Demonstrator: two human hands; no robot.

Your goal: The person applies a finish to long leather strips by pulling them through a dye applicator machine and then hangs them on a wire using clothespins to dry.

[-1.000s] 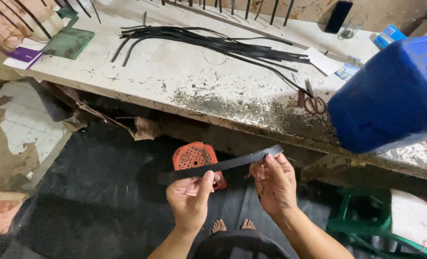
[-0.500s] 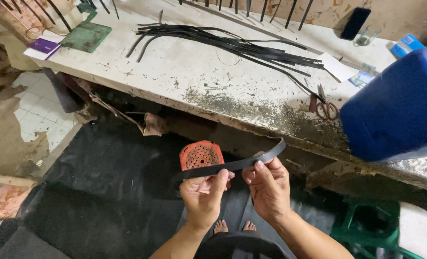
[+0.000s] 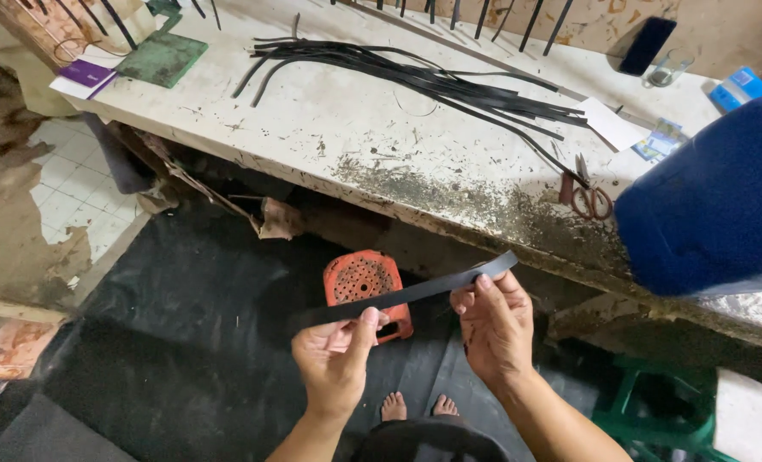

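A: Black strip [image 3: 415, 291], where?
B: Held in the air below the workbench [image 3: 329, 128] edge, above an orange stool [image 3: 365, 287]. Left hand [image 3: 334, 359] pinches its lower left part, thumb on top.
A: Right hand [image 3: 494, 325]?
B: Pinches near the strip's raised right end. Further right: red scissors [image 3: 588, 192], blue container [image 3: 714, 201] on the bench.

A small, rough craft workshop: a stained, paint-flecked table [image 3: 329, 128] carries a spread of long black strips [image 3: 415, 77], red-handled scissors [image 3: 588, 195] and a green cutting mat [image 3: 160, 58]. A blue plastic drum [image 3: 714, 205] sits at one end, black sheeting [image 3: 167, 342] covers the floor, and an orange stool [image 3: 365, 287] stands below.
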